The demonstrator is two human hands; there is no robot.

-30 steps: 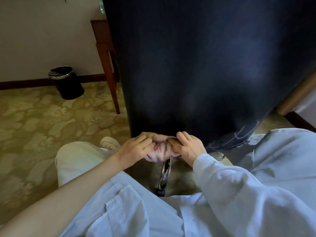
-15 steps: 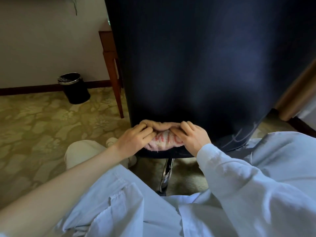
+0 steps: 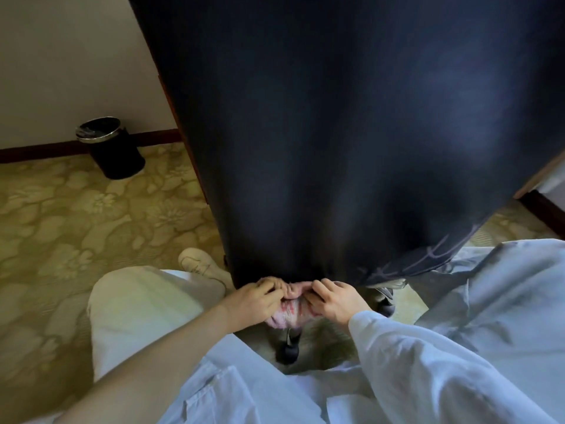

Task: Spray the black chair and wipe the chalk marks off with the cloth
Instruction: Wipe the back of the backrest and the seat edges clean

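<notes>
The black chair (image 3: 336,133) is seen as a broad dark panel rising above and beyond both hands, with its lower edge just over the knuckles. It is judged heavy and stiff, with a surface that should give little under pressure. What appears to be a caster (image 3: 289,347) is visible just below the hands. The chair may therefore be expected to roll or turn if pushed hard, and would best be steadied at an edge while it is rubbed.

The chalk marks (image 3: 428,258), pale crossing lines, are found at the panel's lower corner. They lie up and to the right of the right hand, near it but not touched by it.

The cloth (image 3: 290,310), pinkish with red streaks, is bunched between the two hands, directly under the chair's lower edge. Whether it touches that edge cannot be told. It is judged light, soft and limp, and easily folded into a pad. It would best be taken in a full-fingered grip so that a flat face is presented to the marks.

The left hand (image 3: 253,298) is curled onto the cloth's left side and the right hand (image 3: 336,301) onto its right. The wad is pinched by the fingertips of both, which almost meet. The visible marks are judged not yet wiped.
</notes>
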